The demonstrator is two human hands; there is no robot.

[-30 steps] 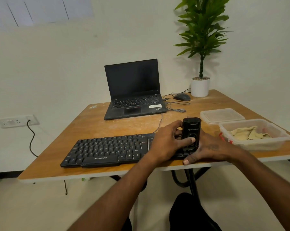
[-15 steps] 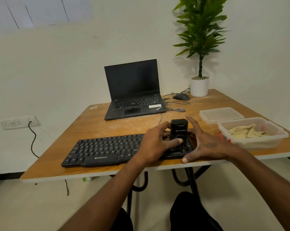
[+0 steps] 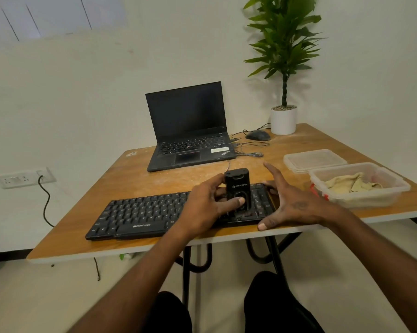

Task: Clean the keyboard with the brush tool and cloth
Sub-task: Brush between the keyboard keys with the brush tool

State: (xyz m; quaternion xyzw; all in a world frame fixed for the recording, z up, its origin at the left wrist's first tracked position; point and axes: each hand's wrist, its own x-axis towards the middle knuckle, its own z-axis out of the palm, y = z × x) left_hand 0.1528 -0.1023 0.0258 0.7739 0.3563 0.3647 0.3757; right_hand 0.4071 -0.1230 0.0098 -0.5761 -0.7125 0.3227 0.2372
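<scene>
While the left hand (image 3: 203,207) clamps the upright black brush tool (image 3: 237,188) on the black keyboard (image 3: 140,216), the right hand (image 3: 290,206) spreads open

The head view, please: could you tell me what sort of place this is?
Probably a plain office or home workspace: a wooden table against a bare wall carries an open laptop, a keyboard and a potted plant.

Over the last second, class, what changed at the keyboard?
The black brush tool, gripped by the left hand, sank from raised to upright on the black keyboard. The right hand let go and opened. The beige cloth stayed in its tub.
</scene>
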